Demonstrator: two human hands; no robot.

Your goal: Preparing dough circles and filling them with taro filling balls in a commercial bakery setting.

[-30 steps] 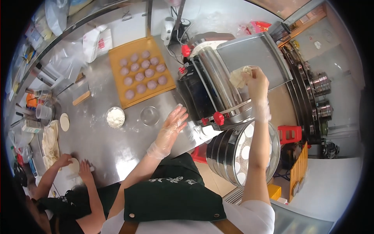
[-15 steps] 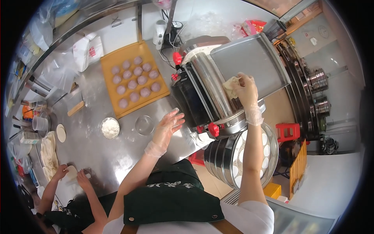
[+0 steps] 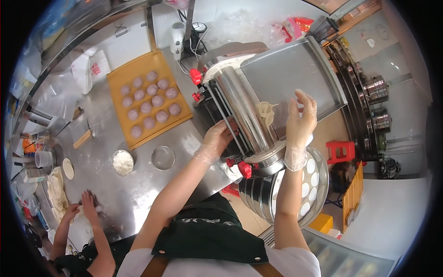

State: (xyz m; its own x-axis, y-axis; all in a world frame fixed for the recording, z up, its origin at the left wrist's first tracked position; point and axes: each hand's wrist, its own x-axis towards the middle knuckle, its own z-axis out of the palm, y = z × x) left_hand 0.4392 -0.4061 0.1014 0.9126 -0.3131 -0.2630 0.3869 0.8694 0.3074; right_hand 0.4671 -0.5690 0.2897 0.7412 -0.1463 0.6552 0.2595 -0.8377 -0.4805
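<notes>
A metal dough roller machine (image 3: 244, 108) stands in front of me with red knobs on its side. A pale lump of dough (image 3: 266, 113) lies against its steel roller, beside the flat metal tray (image 3: 288, 78). My right hand (image 3: 301, 122), in a clear plastic glove, hovers over the tray's near edge. Its fingers are apart and it is empty. My gloved left hand (image 3: 219, 139) reaches into the machine's left side, by the dark opening under the bars. Its fingers look stretched out, with the tips partly hidden; I see nothing in it.
Purple dough balls sit on a tan board (image 3: 182, 108). A bowl of white flour (image 3: 123, 162) and a round clear dish (image 3: 163, 158) stand nearby. Stacked steamer trays (image 3: 258, 198) with white rounds are below the machine. A co-worker's hands (image 3: 88, 205) press dough at lower left.
My right hand has let go of the dough, which now lies on the roller. My left hand has moved right to the machine's opening. The co-worker's hands have shifted.
</notes>
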